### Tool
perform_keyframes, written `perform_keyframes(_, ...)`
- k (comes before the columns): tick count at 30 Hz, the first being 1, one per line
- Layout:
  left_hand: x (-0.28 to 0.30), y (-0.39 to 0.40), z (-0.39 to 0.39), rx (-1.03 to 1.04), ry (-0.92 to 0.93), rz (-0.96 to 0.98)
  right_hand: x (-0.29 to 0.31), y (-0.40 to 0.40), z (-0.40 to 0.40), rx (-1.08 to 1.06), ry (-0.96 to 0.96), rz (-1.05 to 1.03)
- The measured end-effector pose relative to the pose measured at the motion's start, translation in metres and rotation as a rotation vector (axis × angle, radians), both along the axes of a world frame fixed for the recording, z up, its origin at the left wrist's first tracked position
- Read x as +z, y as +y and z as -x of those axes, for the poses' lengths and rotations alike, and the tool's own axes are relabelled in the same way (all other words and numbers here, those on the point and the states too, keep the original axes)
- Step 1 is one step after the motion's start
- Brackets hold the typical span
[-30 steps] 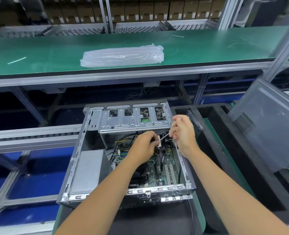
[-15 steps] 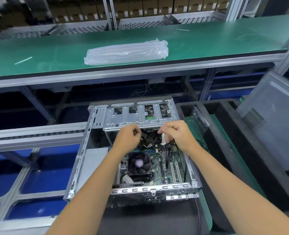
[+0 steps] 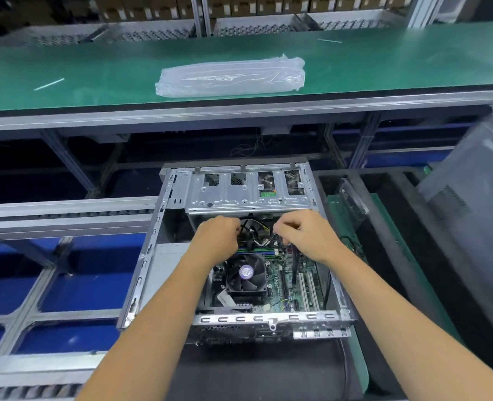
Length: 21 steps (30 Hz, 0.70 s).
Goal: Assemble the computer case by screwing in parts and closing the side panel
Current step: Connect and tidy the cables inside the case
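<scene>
The computer case [image 3: 164, 241] is lying open on its side on the dark surface [image 3: 239, 371] directly below the camera, its motherboard [image 3: 283, 282] and black cooler fan [image 3: 246, 272] facing up and the silver drive cage [image 3: 248, 192] spanning its far end. Both hands are reaching into the gap just under that cage, where a bundle of cables [image 3: 257, 235] is sitting. The left hand [image 3: 217, 240] is curling its fingers around the black cabling; the right hand [image 3: 303, 235] is pinching something small at the same bundle, though whether it is a connector or a tie is too small to tell. Judging from this, the step in hand is dressing or plugging in the internal cables, so the screwing and closing are not yet done. The next move is likely calling for seating the cables low and clear of the fan, then freeing both hands. The grey side panel [image 3: 471, 221] is leaning at the right, well apart from the case, beside black foam trays [image 3: 398, 256]. Beyond, a clear plastic bag [image 3: 231, 78] is resting on the green bench [image 3: 95, 68].
</scene>
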<state>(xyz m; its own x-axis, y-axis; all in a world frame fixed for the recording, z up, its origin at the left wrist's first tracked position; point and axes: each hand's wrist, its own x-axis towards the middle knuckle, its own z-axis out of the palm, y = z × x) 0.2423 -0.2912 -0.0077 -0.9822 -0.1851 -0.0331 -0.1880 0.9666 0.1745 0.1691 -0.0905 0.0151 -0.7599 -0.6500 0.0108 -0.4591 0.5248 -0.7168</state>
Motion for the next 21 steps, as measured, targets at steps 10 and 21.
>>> perform_keyframes(10,0.000,-0.004,0.002,0.132,0.228,-0.214,-0.001,-0.012,-0.002,0.128,0.180,-0.340)
perform_keyframes(21,0.003,-0.012,0.003,0.252,0.310,-0.594,-0.006,-0.010,-0.006,0.143,0.225,-0.415)
